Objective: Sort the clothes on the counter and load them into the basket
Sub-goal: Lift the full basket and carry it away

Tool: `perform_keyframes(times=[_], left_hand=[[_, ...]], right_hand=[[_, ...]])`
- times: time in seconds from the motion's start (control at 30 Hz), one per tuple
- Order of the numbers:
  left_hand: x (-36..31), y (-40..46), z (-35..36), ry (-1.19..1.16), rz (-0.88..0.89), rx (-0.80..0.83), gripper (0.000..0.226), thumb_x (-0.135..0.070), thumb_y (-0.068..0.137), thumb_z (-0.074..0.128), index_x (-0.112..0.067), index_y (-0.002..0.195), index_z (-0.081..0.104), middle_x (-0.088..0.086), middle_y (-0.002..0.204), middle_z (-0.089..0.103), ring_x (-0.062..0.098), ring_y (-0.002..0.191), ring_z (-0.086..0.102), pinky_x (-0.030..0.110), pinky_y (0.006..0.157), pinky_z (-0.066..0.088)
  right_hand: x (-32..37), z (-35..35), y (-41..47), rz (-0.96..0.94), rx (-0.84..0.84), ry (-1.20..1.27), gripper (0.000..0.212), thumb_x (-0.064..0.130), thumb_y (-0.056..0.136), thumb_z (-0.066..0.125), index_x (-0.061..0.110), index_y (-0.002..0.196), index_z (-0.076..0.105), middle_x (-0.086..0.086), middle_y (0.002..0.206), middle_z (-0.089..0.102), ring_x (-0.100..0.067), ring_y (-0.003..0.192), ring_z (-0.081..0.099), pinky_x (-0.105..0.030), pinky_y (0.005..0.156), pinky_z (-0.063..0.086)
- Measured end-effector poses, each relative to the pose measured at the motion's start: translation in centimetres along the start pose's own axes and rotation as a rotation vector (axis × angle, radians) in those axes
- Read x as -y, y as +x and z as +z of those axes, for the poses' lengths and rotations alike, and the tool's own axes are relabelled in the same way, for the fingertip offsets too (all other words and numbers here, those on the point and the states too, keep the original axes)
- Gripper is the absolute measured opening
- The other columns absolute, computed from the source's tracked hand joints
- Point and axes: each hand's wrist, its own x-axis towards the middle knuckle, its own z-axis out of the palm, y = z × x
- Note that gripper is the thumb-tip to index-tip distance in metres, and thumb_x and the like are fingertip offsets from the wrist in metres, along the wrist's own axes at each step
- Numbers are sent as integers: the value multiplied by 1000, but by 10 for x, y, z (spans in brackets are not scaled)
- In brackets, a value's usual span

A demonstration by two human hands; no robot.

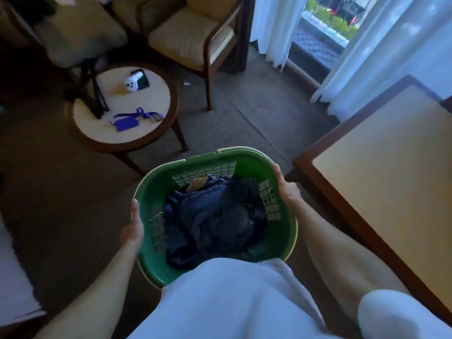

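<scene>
Both of your hands were clamped on the green laundry basket (156,272), carried in front of your waist above the carpet, its near rim pressed against your white shirt (232,302). Your left hand (133,228) gripped the left rim with the thumb laid along the top edge; your right hand (287,189) wrapped the right rim, fingers curled under and out of sight. Dark denim clothes (210,216) lay crumpled in the bottom, well below the rim (something tan showed at the far edge, too small to name). You could judge the load as soft and moderately heavy, the plastic shell stiff yet liable to flex, so opposite rims were the sensible hold. Its long axis ran away from you, skewed a little to the right, the far end pointing between the round side table (137,140) and the wood-edged counter (367,192)
</scene>
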Motion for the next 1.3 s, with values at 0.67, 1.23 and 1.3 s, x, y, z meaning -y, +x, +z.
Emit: perform_keyframes(times=[0.67, 1.23, 1.3], left_hand=[[-451, 93, 113, 7, 212, 72, 150, -114, 42, 24, -8, 147, 48, 20, 147, 53, 38, 131, 54, 50, 112, 43], [-881, 142, 385, 736, 622, 419, 149, -111, 50, 19, 1, 143, 52, 26, 140, 57, 41, 128, 55, 49, 116, 39], [-916, 125, 424, 860, 719, 436, 152, -113, 44, 14, -1, 135, 60, 26, 129, 64, 40, 118, 61, 48, 108, 46]], right_hand=[[264, -76, 236, 97, -84, 215, 127, 99, 68, 28, -3, 142, 47, -27, 142, 51, -44, 127, 52, -52, 112, 40], [364, -144, 358, 501, -570, 921, 129, 97, 69, 35, -9, 143, 40, -26, 148, 44, -40, 135, 46, -44, 115, 34], [368, -148, 357, 544, -635, 1025, 123, 91, 76, 38, -9, 146, 35, -25, 153, 39, -38, 140, 41, -41, 115, 32]])
